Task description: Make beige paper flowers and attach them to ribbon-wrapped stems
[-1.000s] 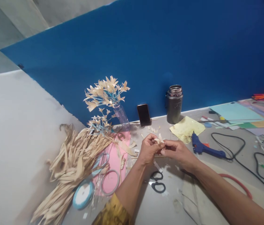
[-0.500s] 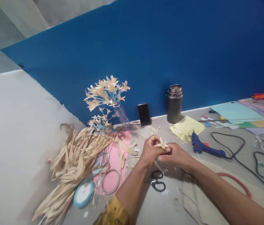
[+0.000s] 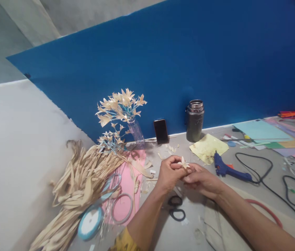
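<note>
A small cream husk flower [image 3: 183, 163] with pointed petals is pinched in my left hand [image 3: 170, 173], petals facing up. My right hand [image 3: 201, 179] meets it from the other side, fingers curled and thumb pressed in just below the flower; whatever it grips there is hidden. Below the hands lie black-handled scissors [image 3: 176, 208], blades partly covered. To the right of them rests a blue glue gun [image 3: 228, 169], its nozzle by a crumpled yellow paper [image 3: 209, 148]. Similar flowers [image 3: 121, 104] on blue stems stand in a clear purple vase [image 3: 136, 134] at the back.
Dried husks [image 3: 76, 191] pile up on the left, beside a blue ribbon roll [image 3: 90, 223], a tape ring [image 3: 122, 209] and pink paper [image 3: 126, 174]. A phone [image 3: 161, 131] and an open dark flask [image 3: 195, 122] stand by the blue partition [image 3: 163, 69]. A black cord [image 3: 271, 183] loops at right.
The view has tilted slightly, so everything sits a little lower. My right hand has turned a bit and shifted right and down, with the flower still in my left fingers.
</note>
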`<state>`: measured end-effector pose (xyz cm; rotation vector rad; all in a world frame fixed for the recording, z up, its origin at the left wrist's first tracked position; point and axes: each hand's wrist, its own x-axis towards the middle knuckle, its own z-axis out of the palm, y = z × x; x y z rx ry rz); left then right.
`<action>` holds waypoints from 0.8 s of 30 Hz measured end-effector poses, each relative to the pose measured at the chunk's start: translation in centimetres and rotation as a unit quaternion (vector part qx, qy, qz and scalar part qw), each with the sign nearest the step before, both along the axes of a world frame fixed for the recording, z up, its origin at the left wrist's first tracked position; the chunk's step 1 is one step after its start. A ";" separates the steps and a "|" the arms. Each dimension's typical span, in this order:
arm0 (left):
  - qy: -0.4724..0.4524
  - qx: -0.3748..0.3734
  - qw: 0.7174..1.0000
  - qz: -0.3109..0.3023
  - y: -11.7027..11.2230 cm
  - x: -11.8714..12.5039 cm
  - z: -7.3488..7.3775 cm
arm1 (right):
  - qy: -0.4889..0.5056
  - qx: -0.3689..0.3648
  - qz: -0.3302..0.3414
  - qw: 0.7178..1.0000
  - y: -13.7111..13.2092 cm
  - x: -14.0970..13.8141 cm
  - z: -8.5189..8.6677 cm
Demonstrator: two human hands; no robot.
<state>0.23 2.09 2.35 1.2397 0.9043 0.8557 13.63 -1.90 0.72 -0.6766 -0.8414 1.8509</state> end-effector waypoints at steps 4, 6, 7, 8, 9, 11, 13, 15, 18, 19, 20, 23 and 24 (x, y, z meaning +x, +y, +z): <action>0.004 0.011 0.998 -0.067 0.6 -0.9 0.1 | -0.022 0.020 0.006 1.000 -0.1 0.3 0.2; 0.000 0.012 0.995 -0.103 1.0 -1.5 0.1 | -0.036 0.022 0.002 0.999 0.0 0.4 0.1; -0.004 0.011 0.994 -0.110 1.2 -1.8 0.1 | -0.040 0.027 0.003 0.999 0.0 0.5 0.1; -0.008 0.013 0.994 -0.106 1.4 -2.0 0.0 | -0.044 0.033 0.005 0.998 0.0 0.5 0.0; -0.009 0.020 0.995 -0.094 1.6 -2.1 -0.1 | -0.048 0.039 0.006 0.998 0.1 0.6 0.0; 0.017 0.059 0.996 -0.057 1.6 -2.1 -0.2 | -0.055 0.046 0.009 0.997 0.1 0.7 -0.2; 0.066 0.129 0.989 -0.015 1.5 -1.9 -0.4 | -0.065 0.047 0.009 0.997 0.2 0.6 -0.3; 0.105 0.207 0.973 0.017 1.2 -1.6 -0.5 | -0.084 0.050 0.001 0.995 0.2 0.5 -0.4; 0.117 0.283 0.951 0.036 0.8 -1.2 -0.9 | -0.119 0.051 -0.023 0.991 0.4 0.3 -0.6; 0.114 0.293 0.949 0.038 0.7 -1.1 -1.0 | -0.125 0.051 -0.027 0.991 0.4 0.3 -0.7; 0.110 0.299 0.947 0.039 0.6 -1.0 -1.2 | -0.126 0.051 -0.028 0.990 0.4 0.3 -0.7; 0.099 0.294 0.950 0.045 0.4 -0.8 -1.7 | -0.119 0.049 -0.017 0.992 0.4 0.4 -0.7; 0.091 0.285 0.953 0.053 0.3 -0.8 -1.7 | -0.120 0.049 -0.009 0.992 0.3 0.4 -0.7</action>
